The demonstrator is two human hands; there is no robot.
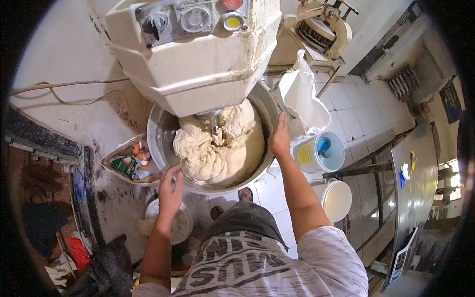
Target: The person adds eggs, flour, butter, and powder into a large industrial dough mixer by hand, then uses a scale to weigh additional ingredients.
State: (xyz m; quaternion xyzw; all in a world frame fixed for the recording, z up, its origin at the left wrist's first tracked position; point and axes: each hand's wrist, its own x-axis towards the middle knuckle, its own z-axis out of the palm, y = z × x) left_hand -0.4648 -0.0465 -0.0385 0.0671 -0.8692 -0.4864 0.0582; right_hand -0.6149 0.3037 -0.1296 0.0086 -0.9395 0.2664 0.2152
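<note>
A large mass of pale, sticky dough (217, 156) lies folded in the round metal bowl (156, 133) of a big cream-coloured dough mixer (198, 69). The mixer's metal tool (213, 123) reaches down into the dough's middle. At the bowl's near left rim is my left hand (170, 192), fingers apart and holding nothing. My right hand (280, 138) rests along the right rim with its fingers stretched out, beside an opened white sack (304, 101). Both hands are open. The dough's underside is hidden.
Left of the bowl, a carton (143, 179) holds eggshells and wrappers. To the right stand a bucket with a blue item inside (329, 151) and a cream bucket (338, 200). A lidded tub (178, 225) sits below my left hand. A metal table (415, 163) stands far right.
</note>
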